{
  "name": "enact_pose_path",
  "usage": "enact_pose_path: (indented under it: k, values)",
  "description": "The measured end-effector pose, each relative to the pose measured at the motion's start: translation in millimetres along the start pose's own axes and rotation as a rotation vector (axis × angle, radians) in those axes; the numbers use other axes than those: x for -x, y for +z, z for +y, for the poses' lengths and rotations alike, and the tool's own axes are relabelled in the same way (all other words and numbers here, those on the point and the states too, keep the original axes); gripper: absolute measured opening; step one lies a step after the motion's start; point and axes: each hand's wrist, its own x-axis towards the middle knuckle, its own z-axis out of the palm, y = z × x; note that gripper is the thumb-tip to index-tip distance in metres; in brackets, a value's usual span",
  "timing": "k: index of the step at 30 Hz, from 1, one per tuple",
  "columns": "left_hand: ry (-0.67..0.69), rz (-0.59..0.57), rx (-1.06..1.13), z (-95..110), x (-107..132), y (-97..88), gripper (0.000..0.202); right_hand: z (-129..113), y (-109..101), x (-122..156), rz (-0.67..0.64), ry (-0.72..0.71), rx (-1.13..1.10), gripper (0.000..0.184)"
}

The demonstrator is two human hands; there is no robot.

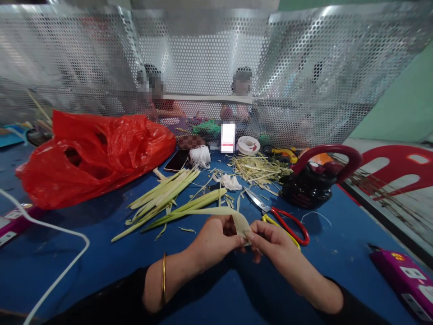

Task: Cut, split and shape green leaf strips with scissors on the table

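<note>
A pale green corn husk strip [241, 221] is pinched at its near end by both hands and arches away to the left. My left hand [216, 237], with a gold bangle on its wrist, is closed on the husk. Facing it, my right hand [272, 239] grips the same end between thumb and fingers. Just beyond the left hand lie a green husk [199, 201] and a pile of husk strips [162, 198]. Red-handled scissors [260, 201] lie beyond the right hand, with a yellow handle [287, 234] partly hidden beside it.
A red plastic bag [101, 158] fills the back left. White string [200, 157], a phone [176, 161], a ribbon spool [248, 145] and shredded strips [259, 169] lie farther back. At right stand a black kettle-shaped object [307, 187] and a purple power strip [402, 277]. A white cable [76, 232] crosses the left.
</note>
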Motion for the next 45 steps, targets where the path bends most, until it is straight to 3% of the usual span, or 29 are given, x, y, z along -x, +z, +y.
enact_pose_path:
  k: [3, 9, 13, 16, 19, 33, 45]
  values:
    - [-0.024, -0.026, 0.015, -1, 0, -1.4, 0.016, 0, -1, 1, -0.002, -0.068, 0.103, 0.043]
    - [-0.133, -0.038, -0.108, -2, 2, -0.5, 0.010, -1, -1, 6, 0.127, -0.227, 0.389, 0.032]
    - [-0.077, -0.016, -0.034, 5, 3, 2.0, 0.010, -3, -1, 4, 0.093, -0.123, 0.208, 0.038]
    - [-0.058, 0.068, -0.029, 6, 1, 1.2, 0.011, -3, 0, 1, 0.040, 0.014, 0.020, 0.042]
    - [-0.074, 0.101, -0.010, 3, 1, -0.1, 0.015, -1, 3, 0, 0.027, 0.039, -0.036, 0.044]
    - [-0.113, -0.097, 0.091, 4, 2, -5.6, 0.033, -5, 4, 5, -0.011, 0.065, -0.115, 0.041]
    - [-0.160, -0.084, 0.072, 7, 3, -5.0, 0.031, -3, 2, 6, -0.103, 0.251, -0.376, 0.038]
